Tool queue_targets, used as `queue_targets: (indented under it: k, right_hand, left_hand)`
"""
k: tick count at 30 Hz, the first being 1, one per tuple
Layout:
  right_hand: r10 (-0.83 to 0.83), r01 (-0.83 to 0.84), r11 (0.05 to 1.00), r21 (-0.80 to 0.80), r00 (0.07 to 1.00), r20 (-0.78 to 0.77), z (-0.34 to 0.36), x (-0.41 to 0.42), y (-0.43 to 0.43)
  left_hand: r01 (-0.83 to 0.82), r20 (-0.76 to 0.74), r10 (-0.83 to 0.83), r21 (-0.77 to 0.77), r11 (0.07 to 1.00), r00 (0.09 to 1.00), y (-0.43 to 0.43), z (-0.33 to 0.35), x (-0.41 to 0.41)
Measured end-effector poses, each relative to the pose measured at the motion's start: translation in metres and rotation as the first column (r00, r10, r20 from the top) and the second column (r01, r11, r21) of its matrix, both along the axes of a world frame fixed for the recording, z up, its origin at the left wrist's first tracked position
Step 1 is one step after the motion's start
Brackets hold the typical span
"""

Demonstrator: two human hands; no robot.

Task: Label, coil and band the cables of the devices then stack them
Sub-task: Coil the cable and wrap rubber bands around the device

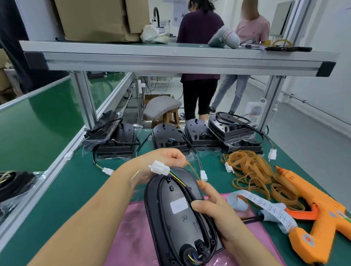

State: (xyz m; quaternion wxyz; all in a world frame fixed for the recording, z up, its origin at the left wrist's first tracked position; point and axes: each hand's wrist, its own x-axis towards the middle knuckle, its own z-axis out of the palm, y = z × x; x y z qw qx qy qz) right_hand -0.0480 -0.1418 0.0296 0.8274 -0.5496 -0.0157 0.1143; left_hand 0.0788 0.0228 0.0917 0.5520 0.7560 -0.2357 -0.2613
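Black plastic device (175, 215), oval, lies back-up on a pink sheet (127, 238), its black cable (162, 205) looped round its rim. I see my left hand (168, 160) at the device's far end, fingers curled, pinching a thin orange rubber band (193, 169) beside the cable's white connector (159, 168). My right hand (218, 214) grips the device's right edge, thumb pressing the cable. Right of the device lie a heap of rubber bands (253, 175), a white label strip (265, 207) and an orange glue gun (324, 222). Beyond it sit more black devices (232, 129).
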Motion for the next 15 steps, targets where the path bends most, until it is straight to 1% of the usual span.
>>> queue_targets:
  k: [2,4,5,7,8,9,11,12,15]
  right_hand:
    - [0.003,-0.003,1.0,0.0,1.0,0.024,0.001,-0.001,-0.002]
    - [0.024,-0.023,1.0,-0.008,0.999,0.033,0.002,-0.003,-0.001]
    - [0.035,-0.035,0.999,-0.017,0.999,0.026,0.002,-0.004,0.0]
    - [0.042,-0.043,0.998,-0.043,0.999,-0.009,0.001,-0.006,0.001]
    - [0.048,-0.05,0.997,-0.062,0.999,-0.026,0.0,-0.007,0.002]
    - [0.059,-0.062,0.994,-0.087,0.998,-0.038,0.0,-0.009,0.003]
    - [0.076,-0.085,0.984,-0.154,0.995,-0.063,-0.003,-0.012,0.006]
    - [0.072,-0.086,0.978,-0.189,0.994,-0.08,-0.004,-0.013,0.007]
    - [0.029,-0.059,0.965,-0.254,0.992,-0.12,-0.005,-0.012,0.009]
  left_hand:
    - [-0.036,-0.042,0.033,-0.055,0.998,0.999,0.003,-0.003,0.001]
    - [-0.031,-0.061,0.026,-0.066,0.997,0.998,0.006,-0.005,0.001]
    - [0.012,-0.071,-0.016,-0.054,0.998,0.997,0.008,-0.004,0.001]
    - [0.157,-0.175,-0.158,-0.023,0.987,0.972,0.012,0.001,0.003]
    - [0.217,-0.231,-0.208,0.013,0.976,0.95,0.013,0.004,0.003]
    - [0.256,-0.253,-0.233,0.06,0.965,0.939,0.015,0.006,0.003]
    - [0.272,-0.213,-0.237,0.155,0.95,0.948,0.016,0.011,0.004]
    - [0.256,-0.169,-0.228,0.172,0.951,0.959,0.014,0.013,0.004]
    - [0.181,0.007,-0.184,0.141,0.973,0.983,0.001,0.021,-0.003]
